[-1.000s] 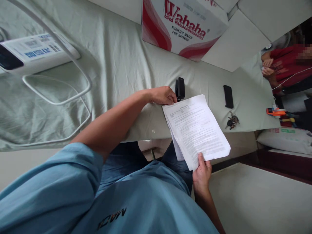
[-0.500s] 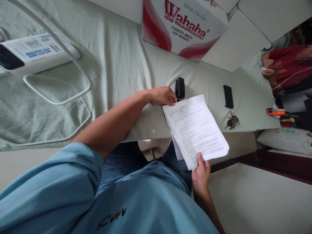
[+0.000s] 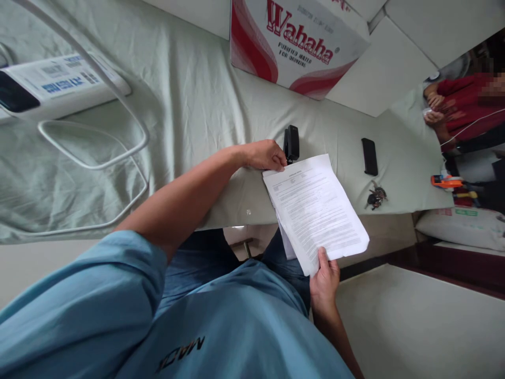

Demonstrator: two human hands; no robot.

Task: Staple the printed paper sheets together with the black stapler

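Note:
A few printed paper sheets [image 3: 315,210] lie at a slant, their upper end on the table and their lower end over my lap beyond its edge. My left hand [image 3: 265,156] is closed at their upper left corner, fingertips pinching the paper. Just beside those fingers, a black stapler [image 3: 292,143] stands on the cloth by the papers' top edge. My right hand [image 3: 325,279] grips the lower edge, thumb on top and the other fingers underneath. Another sheet partly shows under the top one.
A Wahaha carton [image 3: 295,50] stands at the back. To the right lie a black phone [image 3: 370,156] and keys [image 3: 376,196]. A white device [image 3: 67,87] and a white cable [image 3: 118,158] are at left. A person in red [image 3: 465,105] is at far right.
The sheets have shifted very slightly left at their lower end, together with my right hand. My left hand and the stapler stay in place.

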